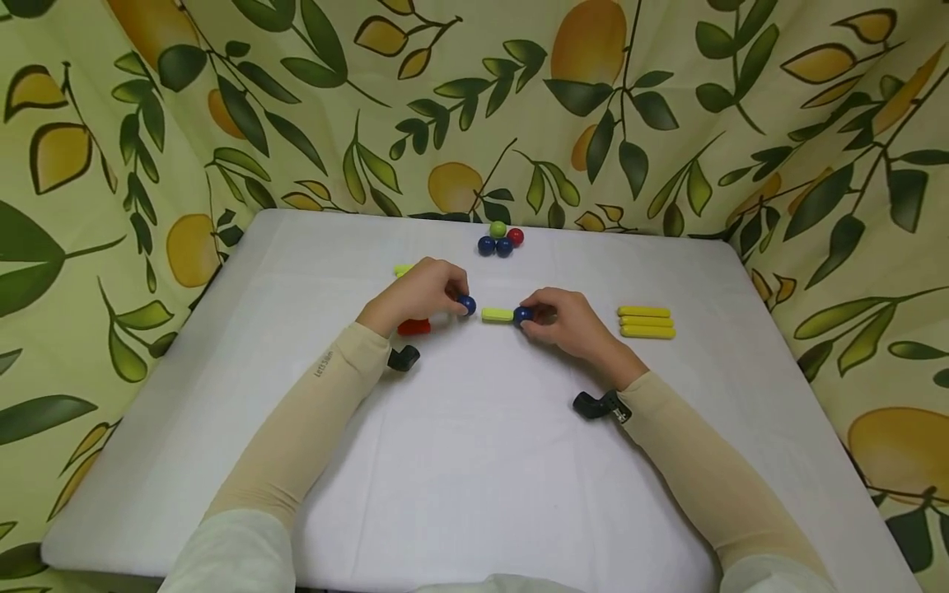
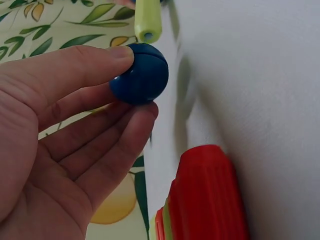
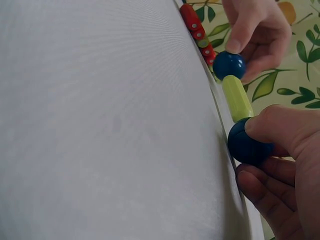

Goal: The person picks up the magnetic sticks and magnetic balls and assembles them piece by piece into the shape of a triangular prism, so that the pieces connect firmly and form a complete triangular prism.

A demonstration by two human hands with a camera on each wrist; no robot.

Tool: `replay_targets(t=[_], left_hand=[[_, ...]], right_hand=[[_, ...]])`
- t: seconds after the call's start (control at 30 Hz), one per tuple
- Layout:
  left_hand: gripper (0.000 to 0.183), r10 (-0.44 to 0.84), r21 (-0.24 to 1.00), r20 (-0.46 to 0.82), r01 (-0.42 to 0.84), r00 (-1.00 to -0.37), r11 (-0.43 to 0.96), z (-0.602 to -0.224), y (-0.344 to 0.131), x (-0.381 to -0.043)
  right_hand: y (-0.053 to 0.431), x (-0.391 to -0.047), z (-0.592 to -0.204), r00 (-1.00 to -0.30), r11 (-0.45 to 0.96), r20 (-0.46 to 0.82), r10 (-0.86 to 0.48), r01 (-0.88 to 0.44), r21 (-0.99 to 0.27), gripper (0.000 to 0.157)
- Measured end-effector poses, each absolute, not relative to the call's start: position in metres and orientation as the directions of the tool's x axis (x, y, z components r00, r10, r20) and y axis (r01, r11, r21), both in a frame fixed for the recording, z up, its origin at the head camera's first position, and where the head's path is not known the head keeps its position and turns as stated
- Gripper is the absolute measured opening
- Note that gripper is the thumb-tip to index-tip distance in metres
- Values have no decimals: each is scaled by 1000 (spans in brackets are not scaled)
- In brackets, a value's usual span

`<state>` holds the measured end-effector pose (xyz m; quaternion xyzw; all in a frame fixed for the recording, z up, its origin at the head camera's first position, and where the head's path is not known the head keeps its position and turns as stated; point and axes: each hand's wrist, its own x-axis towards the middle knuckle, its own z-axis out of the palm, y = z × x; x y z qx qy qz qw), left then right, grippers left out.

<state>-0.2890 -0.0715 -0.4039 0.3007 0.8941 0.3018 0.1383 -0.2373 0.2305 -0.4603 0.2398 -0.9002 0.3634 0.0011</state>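
Observation:
Between thumb and fingers, my left hand (image 1: pixel 430 290) pinches a shiny dark blue ball (image 1: pixel 466 305). My right hand (image 1: pixel 565 323) pinches another blue ball (image 1: pixel 522 315), and a short yellow-green stick (image 1: pixel 497 315) extends from that ball toward the left hand. In the left wrist view, the stick's free end (image 2: pixel 148 36) shows a small round metallic tip and points at the left ball (image 2: pixel 142 75). A narrow gap separates that end from the left ball in the head view. Both balls are held close over the white table.
At the back lie a green ball (image 1: pixel 498 230), a red ball (image 1: pixel 515 237) and two blue balls (image 1: pixel 495 246). Several yellow sticks (image 1: pixel 647 322) lie at right. Red sticks (image 1: pixel 413 327) and a yellow-green one (image 1: pixel 403 269) sit partly hidden by the left hand. A patterned curtain (image 1: pixel 460 107) surrounds the table (image 1: pixel 474 478).

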Motion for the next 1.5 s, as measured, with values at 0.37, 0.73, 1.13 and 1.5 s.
replay_targets(t=[0.37,0.73,1.13,1.5], left_hand=[[14,648,613,-63,483,-759,625,-415,-64,-287],[14,642,617,-71,472,-763,630,-415,-60,-285],[32,597,606,-10,470,-802,642,-371,-104,-279],[16,550,537,-53,440,-834,720,-381,-149,-282]], right_hand=[[230,-237,-462,-885,622,186,-427,-437,-650,27],[238,-240,-459,-904,578,87,-419,-340,-742,33],[234,-242,-459,-894,543,92,-439,-345,-766,29],[235,-241,-463,-909,555,98,-405,-330,-763,27]])
